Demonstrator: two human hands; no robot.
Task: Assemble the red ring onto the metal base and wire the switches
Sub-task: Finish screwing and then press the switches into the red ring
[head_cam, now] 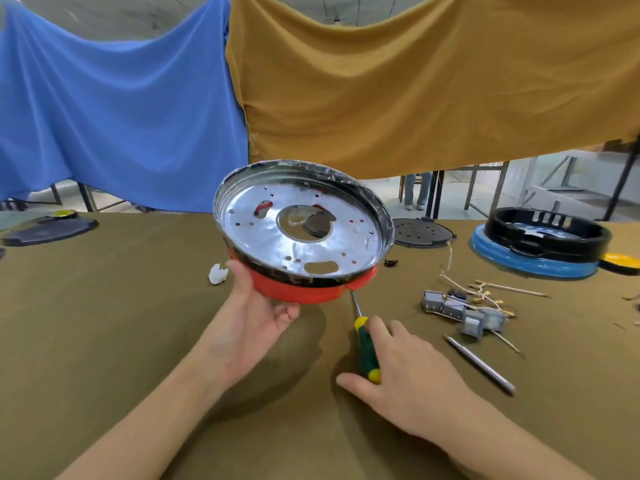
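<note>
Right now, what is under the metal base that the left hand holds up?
A red ring sits under the metal base, gripped by the left hand. Red shows through some holes; the ring's inside is otherwise covered.

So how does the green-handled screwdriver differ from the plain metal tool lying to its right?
The screwdriver has a thick green and yellow handle; the metal tool is slim and bare silver all along. The right hand grips the screwdriver, its tip up against the red ring; the metal tool lies untouched on the table. Both are long, thin hand tools.
</note>
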